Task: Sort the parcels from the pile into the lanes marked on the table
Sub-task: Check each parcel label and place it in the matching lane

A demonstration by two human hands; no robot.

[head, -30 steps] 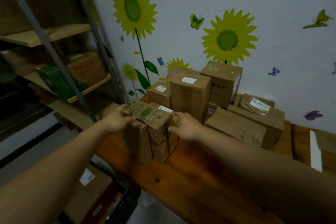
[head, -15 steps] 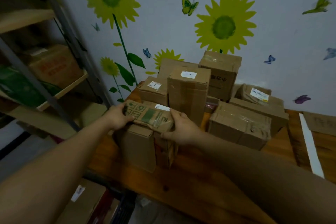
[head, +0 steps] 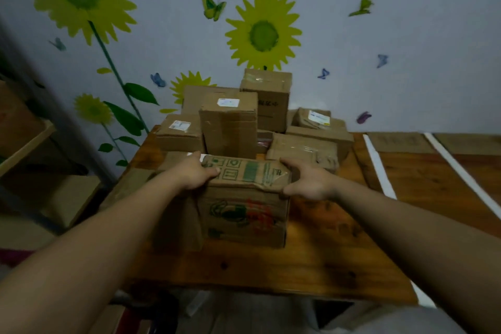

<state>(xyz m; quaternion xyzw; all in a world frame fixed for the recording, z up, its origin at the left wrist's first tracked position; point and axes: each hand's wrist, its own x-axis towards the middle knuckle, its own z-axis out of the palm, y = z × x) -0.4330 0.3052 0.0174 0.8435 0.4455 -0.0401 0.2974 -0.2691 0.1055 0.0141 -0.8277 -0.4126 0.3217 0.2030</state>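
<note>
printed box (head: 245, 198) now off pile, turned upright, nearer table (head: 311, 266) edge. left hand (head: 193, 173), right hand (head: 309, 183) clamp its top corners. next: carry toward white lane lines (head: 379, 171).

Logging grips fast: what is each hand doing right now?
Left hand: closed on the left end of the green-printed parcel.
Right hand: closed on the same parcel's right end.
</note>
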